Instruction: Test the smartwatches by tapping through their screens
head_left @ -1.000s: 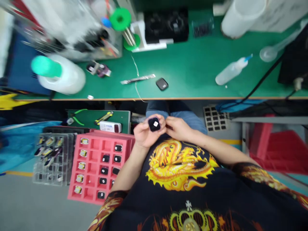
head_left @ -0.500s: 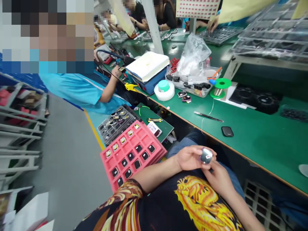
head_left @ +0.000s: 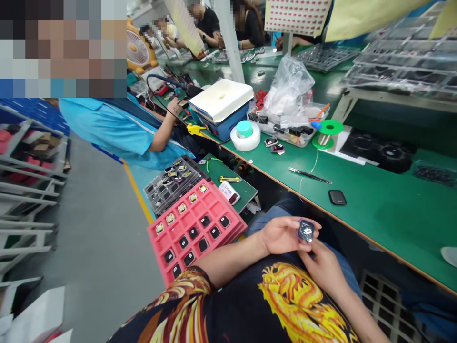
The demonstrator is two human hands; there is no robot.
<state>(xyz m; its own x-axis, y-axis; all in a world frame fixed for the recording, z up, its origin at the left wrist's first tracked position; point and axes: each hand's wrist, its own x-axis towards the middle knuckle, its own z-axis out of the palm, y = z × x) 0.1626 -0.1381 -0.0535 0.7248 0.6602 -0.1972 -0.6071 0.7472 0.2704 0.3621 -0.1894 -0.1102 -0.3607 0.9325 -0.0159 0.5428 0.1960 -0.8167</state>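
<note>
Above my lap, a small square watch case (head_left: 306, 230) with a dark, shiny face and a little label is held between both hands. My left hand (head_left: 282, 235) reaches in from the left and grips its left edge with thumb and fingers. From the lower right, my right hand (head_left: 320, 259) pinches its lower right side. A pink foam tray (head_left: 216, 208) with dark and yellow-white square pieces in its pockets lies left of my hands. On the green table (head_left: 385, 205), a black square piece (head_left: 337, 197) lies beyond my hands, near tweezers (head_left: 310, 175).
A solder spool (head_left: 326, 134), a tape roll (head_left: 245, 136) and a blue box (head_left: 223, 119) stand along the table. Clear trays (head_left: 171, 183) lie behind the pink one. A co-worker in a blue shirt (head_left: 117, 128) sits at the left.
The watch case's face has turned from pale and reflective to dark, with its label at a different angle. Both hands keep their hold. The camera view has shifted slightly.
</note>
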